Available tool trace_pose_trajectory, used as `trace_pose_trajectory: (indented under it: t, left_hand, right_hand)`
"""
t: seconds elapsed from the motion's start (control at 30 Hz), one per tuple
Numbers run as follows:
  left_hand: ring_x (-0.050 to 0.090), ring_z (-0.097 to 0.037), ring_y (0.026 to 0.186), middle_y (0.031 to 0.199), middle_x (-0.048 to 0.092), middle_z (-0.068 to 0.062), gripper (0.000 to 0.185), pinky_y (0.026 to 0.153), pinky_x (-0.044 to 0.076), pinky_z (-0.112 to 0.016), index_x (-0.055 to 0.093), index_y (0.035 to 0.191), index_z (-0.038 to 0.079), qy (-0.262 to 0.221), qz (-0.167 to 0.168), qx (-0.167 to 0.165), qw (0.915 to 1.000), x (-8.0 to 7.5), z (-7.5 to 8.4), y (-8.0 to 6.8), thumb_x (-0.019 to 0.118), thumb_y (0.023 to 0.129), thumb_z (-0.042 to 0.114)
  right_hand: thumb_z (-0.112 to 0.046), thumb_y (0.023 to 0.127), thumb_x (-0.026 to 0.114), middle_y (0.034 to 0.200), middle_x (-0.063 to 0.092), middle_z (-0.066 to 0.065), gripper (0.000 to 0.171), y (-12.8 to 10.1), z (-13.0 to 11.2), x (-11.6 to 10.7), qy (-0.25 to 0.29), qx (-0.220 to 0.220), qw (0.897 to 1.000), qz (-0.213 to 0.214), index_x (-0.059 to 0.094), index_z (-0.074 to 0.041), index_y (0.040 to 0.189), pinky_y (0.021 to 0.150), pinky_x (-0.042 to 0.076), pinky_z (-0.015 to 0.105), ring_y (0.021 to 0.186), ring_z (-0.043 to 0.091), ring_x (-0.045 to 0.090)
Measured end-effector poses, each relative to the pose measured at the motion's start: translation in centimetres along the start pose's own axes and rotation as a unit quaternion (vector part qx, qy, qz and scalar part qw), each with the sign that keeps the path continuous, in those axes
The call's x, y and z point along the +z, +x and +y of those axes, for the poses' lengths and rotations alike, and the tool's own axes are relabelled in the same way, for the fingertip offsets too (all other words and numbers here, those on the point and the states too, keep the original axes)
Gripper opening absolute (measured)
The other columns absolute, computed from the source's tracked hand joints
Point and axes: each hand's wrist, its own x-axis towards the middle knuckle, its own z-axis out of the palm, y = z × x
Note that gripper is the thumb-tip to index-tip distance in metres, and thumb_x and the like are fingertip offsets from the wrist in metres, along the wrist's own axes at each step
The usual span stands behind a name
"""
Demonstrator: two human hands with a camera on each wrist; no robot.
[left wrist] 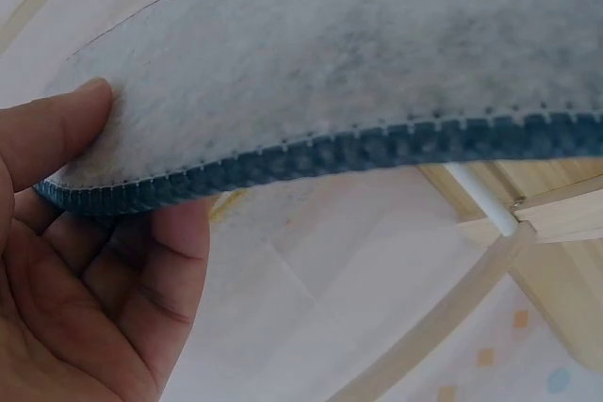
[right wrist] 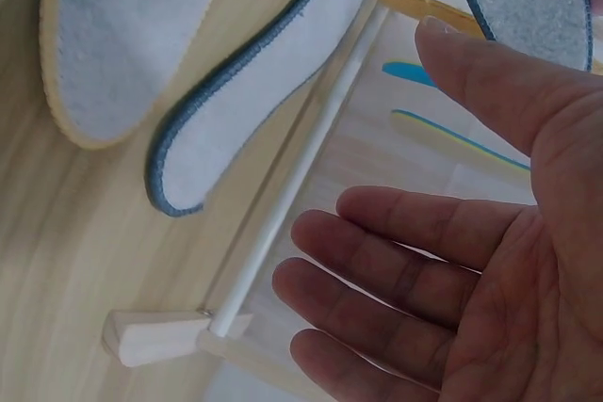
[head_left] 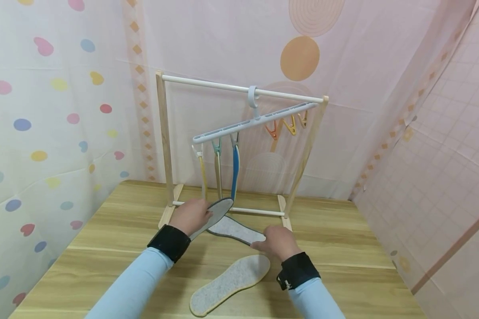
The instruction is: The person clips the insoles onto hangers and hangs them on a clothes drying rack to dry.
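Note:
My left hand (head_left: 189, 217) holds a grey felt insole (head_left: 220, 209) with dark blue stitched edging, raised in front of the drying rack. In the left wrist view, the thumb lies on the felt face of this insole (left wrist: 330, 63) and the fingers are curled beneath its edge. A second blue-edged insole (head_left: 236, 230) lies flat on the table. My right hand (head_left: 280, 243) is beside its near end, overlapping it in the head view. The right wrist view shows the right hand (right wrist: 509, 261) with fingers spread apart and nothing in the palm. Closer to me lies a yellow-edged grey insole (head_left: 231, 280).
A wooden rack (head_left: 163, 137) stands at the back of the table (head_left: 115, 230). From its top rod hangs a pale blue clip hanger (head_left: 255, 120), slanted. Clips on its left hold a yellow (head_left: 203, 173), a tan (head_left: 217, 173) and a blue insole (head_left: 235, 170). An orange clip (head_left: 272, 130) and yellowish clips hang at right.

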Motion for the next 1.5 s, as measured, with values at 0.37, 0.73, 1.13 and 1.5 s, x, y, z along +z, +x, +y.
trace_pose_trajectory:
  t: [0.37,0.73,1.13,1.5]
  left_hand:
    - [0.056,-0.014,0.058,0.070,0.064,-0.004,0.015,0.055,0.049,-0.032,0.071,0.084,0.002,-0.011,0.022,0.003,0.9997,-0.4,1.2,0.9,0.067,0.094,0.012]
    - [0.054,-0.014,0.054,0.063,0.059,-0.002,0.018,0.051,0.045,-0.031,0.065,0.077,0.004,-0.015,0.063,0.023,0.9976,-0.5,1.9,1.5,0.067,0.093,0.010]
    - [0.054,-0.016,0.055,0.064,0.059,-0.003,0.017,0.053,0.047,-0.034,0.064,0.075,0.004,-0.013,0.098,0.034,0.9945,-0.4,2.6,2.4,0.066,0.091,0.006]
    - [0.053,-0.016,0.054,0.065,0.058,-0.004,0.013,0.050,0.043,-0.030,0.062,0.079,0.003,-0.040,0.104,0.024,0.9935,-0.6,3.3,3.4,0.065,0.092,0.007]
  right_hand:
    - [-0.045,0.084,0.076,0.059,0.044,-0.005,0.043,0.6,-0.1,-1.2,-0.047,0.003,0.999,0.008,0.058,-0.012,0.063,0.051,0.037,0.029,0.054,0.012,0.041]
    - [-0.046,0.085,0.075,0.077,0.068,0.005,0.042,1.3,-0.2,-2.4,-0.079,-0.001,0.997,0.010,0.071,-0.005,0.080,0.060,0.051,0.036,0.069,0.020,0.063]
    - [-0.048,0.084,0.075,0.066,0.060,0.003,0.045,2.2,-0.2,-3.8,-0.098,0.014,0.995,0.019,0.069,-0.005,0.076,0.051,0.047,0.032,0.059,0.016,0.055]
    - [-0.046,0.085,0.075,0.057,0.048,-0.002,0.044,2.9,-0.1,-5.7,-0.094,0.020,0.995,0.035,0.060,-0.009,0.065,0.046,0.041,0.029,0.053,0.012,0.044]
